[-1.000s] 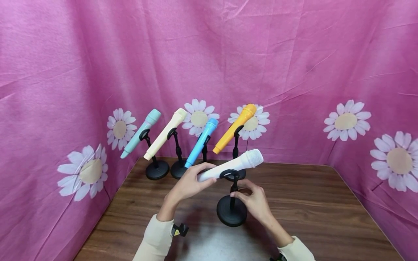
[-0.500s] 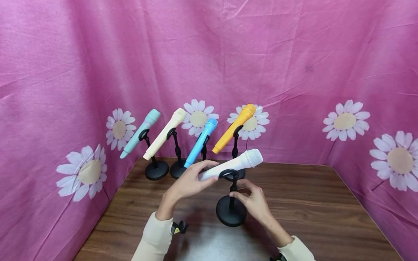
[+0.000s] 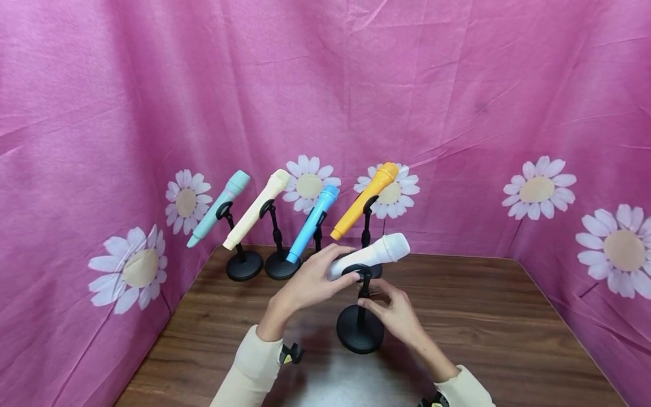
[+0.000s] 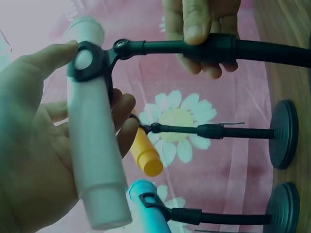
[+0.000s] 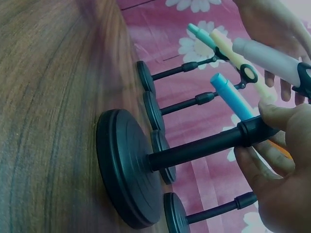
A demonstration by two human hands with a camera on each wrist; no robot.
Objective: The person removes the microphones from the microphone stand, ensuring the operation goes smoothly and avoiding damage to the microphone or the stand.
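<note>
A white microphone (image 3: 373, 253) lies tilted in the clip of a black microphone stand (image 3: 360, 330), its mesh head to the upper right. My left hand (image 3: 312, 281) grips the microphone's handle. In the left wrist view, the thumb (image 4: 53, 58) presses by the clip ring while the fingers curl behind the handle (image 4: 97, 141). My right hand (image 3: 398, 315) holds the stand's pole below the clip, thumb and fingers on its thicker collar (image 5: 255, 131). The stand's round base (image 5: 127, 167) rests on the table.
Behind stand several more black stands bearing tilted microphones: mint (image 3: 220, 208), cream (image 3: 256, 209), blue (image 3: 312, 223) and orange (image 3: 365, 200). The wooden table (image 3: 473, 316) meets a pink flowered curtain (image 3: 458, 113) at the back and sides.
My left hand has slid right along the white microphone's handle, up to the clip. My right hand, the stand and the other microphones stay in place.
</note>
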